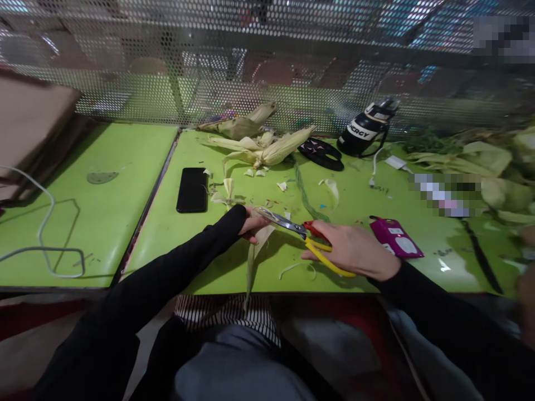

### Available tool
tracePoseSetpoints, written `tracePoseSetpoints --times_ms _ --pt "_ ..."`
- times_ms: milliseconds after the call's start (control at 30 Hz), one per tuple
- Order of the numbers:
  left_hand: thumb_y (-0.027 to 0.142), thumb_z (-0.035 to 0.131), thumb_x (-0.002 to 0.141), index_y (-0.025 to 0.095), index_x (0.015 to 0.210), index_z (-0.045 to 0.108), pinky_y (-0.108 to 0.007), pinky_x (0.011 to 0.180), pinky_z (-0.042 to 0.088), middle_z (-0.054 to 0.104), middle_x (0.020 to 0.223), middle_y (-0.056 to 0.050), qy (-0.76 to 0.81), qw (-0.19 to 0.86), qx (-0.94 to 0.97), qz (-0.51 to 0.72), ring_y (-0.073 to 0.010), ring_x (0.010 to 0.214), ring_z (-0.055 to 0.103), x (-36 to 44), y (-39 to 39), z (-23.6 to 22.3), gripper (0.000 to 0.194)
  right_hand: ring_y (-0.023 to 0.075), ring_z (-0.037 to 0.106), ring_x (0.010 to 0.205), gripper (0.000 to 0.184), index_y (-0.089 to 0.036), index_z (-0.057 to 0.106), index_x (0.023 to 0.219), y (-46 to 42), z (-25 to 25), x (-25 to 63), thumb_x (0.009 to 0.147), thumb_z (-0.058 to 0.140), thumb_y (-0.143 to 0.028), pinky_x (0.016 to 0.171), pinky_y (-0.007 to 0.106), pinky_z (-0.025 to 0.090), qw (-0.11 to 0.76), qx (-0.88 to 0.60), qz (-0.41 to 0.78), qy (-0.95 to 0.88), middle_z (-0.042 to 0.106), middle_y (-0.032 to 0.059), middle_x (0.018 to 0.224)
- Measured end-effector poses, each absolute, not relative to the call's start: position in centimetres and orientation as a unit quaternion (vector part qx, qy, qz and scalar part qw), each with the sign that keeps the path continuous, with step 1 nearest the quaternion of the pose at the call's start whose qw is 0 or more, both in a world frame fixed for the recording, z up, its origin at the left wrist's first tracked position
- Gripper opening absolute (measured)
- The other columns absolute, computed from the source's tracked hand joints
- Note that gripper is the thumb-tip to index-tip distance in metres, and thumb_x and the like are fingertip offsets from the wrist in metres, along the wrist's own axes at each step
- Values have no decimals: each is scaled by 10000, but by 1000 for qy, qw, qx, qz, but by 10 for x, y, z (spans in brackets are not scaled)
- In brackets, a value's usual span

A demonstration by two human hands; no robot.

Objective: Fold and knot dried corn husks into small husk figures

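My right hand (349, 248) grips a pair of scissors (288, 224) with red and yellow handles, its blades pointing left. My left hand (253, 224) is closed on a pale corn husk (259, 243), and a long strip of it hangs down past the table's front edge. The scissor blades reach up to the husk at my left fingers; whether they are closed cannot be made out. Beyond my hands lie more dry corn husks (278, 150) in a pile. A bundle of green string (304, 192) runs from the pile toward my right hand.
A black phone (192, 190) lies left of the husk scraps. A black bottle (368, 127) and a black spool (321, 153) stand near the perforated metal screen (234, 61). At right are a purple pouch (396, 238), a charging cable and loose husks (480, 159). Brown cardboard (33, 128) sits far left.
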State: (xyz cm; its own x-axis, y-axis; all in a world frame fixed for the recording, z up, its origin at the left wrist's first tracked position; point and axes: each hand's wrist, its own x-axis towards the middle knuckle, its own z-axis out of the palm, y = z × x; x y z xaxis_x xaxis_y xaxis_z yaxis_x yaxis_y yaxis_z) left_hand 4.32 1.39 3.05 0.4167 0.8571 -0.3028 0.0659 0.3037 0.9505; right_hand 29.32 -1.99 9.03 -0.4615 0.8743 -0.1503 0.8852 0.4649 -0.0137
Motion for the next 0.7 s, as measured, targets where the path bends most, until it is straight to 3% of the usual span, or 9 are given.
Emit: tracePoseSetpoints --times_ms 133,400,700 --pt "442 683 804 134 978 749 -239 457 530 604 587 -26 434 663 528 305 -111 451 528 43 10 30 360 290 667 648 573 -198 612 964 -19 93 293 828 433 -725 503 335 383 70 521 -38 850 729 120 788" --pt "379 713 790 118 968 742 -155 410 472 573 542 15 409 673 542 294 -46 396 463 43 5 36 318 236 620 574 527 -217 579 887 -19 96 284 831 440 -722 491 307 358 50 518 -87 849 686 71 688" --pt "391 755 757 122 747 725 -182 413 454 603 529 -19 405 695 535 257 -87 444 537 47 1 37 271 203 617 584 551 -209 571 824 -25 93 284 843 403 -733 544 297 391 39 524 -175 833 683 61 706"
